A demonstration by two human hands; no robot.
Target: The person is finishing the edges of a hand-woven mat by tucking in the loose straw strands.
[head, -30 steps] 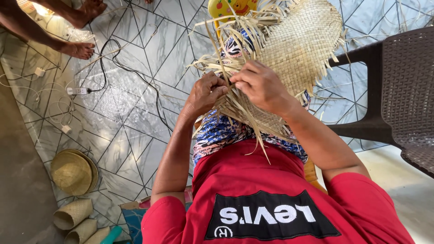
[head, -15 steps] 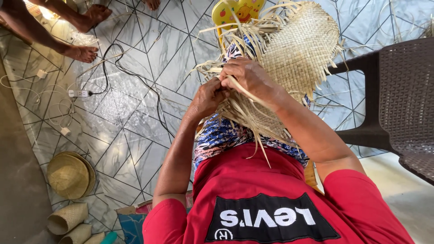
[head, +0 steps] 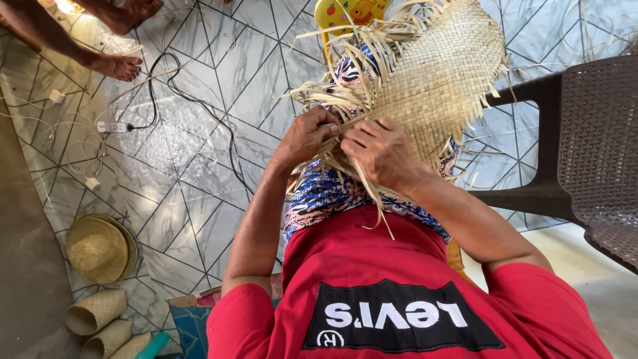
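Both hands are sitting a touch lower and closer to the chest than half a second ago, and the woven piece is tipping a little further to the right, its loose strips swinging with it.

Patterned grey floor tiles (head: 199,199) are filling most of the view beneath the person. At the right edge, a dark brown wicker chair (head: 598,159) is standing with its arm reaching in behind the weaving. The red shirt (head: 399,286) is covering the lower middle, with a blue patterned cloth (head: 325,196) lying over the lap just above it.

Over that lap, the half-woven straw mat (head: 432,80) is being held up, tilted, its finished checkered part spreading toward the upper right and its unwoven straw strips (head: 345,73) fanning out to the left and hanging down. The right hand (head: 382,153) is pressing on the mat's lower edge with fingers curled together around strips. The left hand (head: 309,136) is just beside it, nearly touching, fingers bent and pinching strips at the same edge.

A finished straw hat (head: 98,247) is lying on the floor at the left, with small woven baskets (head: 96,311) below it. A black cable (head: 193,100) is running from a white power strip (head: 109,126). Another person's bare feet (head: 119,66) are resting on the tiles at top left.
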